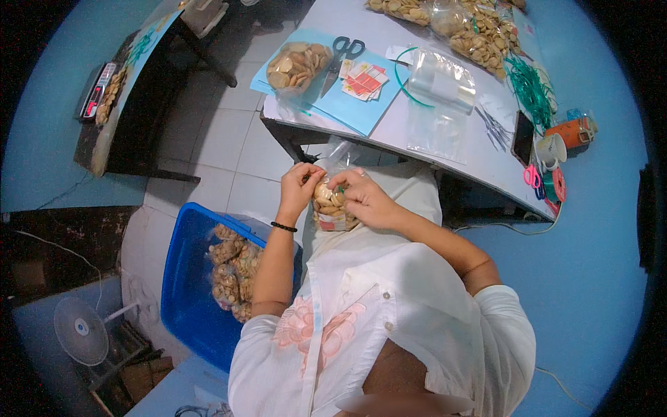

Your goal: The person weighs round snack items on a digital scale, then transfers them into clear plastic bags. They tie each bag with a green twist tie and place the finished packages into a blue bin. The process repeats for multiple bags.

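A clear plastic bag of round, pale crackers or chips (328, 203) rests upright on my lap, against the white cloth. A red and white label shows inside, low on its front. My left hand (299, 188), with a black bead bracelet at the wrist, pinches at the upper left of the bag. Across from it, my right hand (367, 200) curls its fingers against the bag's right side. Between the hands a bit of green tie shows; how it runs is partly hidden by the fingers. Above them the bag's loose clear neck (340, 151) sticks up.
A blue tub (180, 292) with several filled bags stands at my left. On the white table (385, 122) lie another filled bag (298, 65), black-handled scissors (338, 57), labels (363, 80), clear bags (440, 81), green twine (529, 88), a phone (522, 136) and a mug (550, 149).
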Demonstrator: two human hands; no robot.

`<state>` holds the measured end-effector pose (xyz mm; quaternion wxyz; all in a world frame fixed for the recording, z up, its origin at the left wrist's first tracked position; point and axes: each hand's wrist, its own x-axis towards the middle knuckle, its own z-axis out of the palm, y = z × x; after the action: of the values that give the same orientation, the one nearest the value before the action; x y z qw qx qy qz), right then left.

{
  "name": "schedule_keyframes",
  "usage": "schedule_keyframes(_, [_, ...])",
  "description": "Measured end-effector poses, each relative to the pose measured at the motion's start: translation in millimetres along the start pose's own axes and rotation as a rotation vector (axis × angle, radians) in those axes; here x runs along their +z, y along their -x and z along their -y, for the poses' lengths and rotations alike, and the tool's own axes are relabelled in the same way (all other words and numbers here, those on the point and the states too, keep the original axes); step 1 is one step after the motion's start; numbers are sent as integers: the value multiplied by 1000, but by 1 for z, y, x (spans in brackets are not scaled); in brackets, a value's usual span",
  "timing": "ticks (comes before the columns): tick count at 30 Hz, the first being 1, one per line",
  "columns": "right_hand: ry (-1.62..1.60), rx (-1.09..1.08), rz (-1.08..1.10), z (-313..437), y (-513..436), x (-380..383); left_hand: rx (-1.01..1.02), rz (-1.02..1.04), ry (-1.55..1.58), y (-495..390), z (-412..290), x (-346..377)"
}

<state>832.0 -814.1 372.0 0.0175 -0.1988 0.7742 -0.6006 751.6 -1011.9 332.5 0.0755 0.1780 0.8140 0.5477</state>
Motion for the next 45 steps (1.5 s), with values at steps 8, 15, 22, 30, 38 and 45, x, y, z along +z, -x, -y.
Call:
schedule_keyframes(8, [252, 56, 71, -5, -11, -17, 359, -174, -184, -1, -17, 5])
schedule_keyframes(15, [70, 63, 132, 8, -20, -28, 359, -55, -183, 13, -51, 12])
schedule_keyframes(22, [-110, 237, -85, 12, -24, -24, 395, 6, -184, 14, -54, 6])
schedule_keyframes(30, [89, 153, 6, 8, -22, -25, -22, 63, 214, 10, -49, -6])
schedule_keyframes(38, [77, 298, -70, -8, -30, -16, 542, -182, -325, 1, -52, 4])
schedule_keyframes(45, [-318, 452, -402, -50, -10, -8, 87, -116, -138, 27, -19, -16])
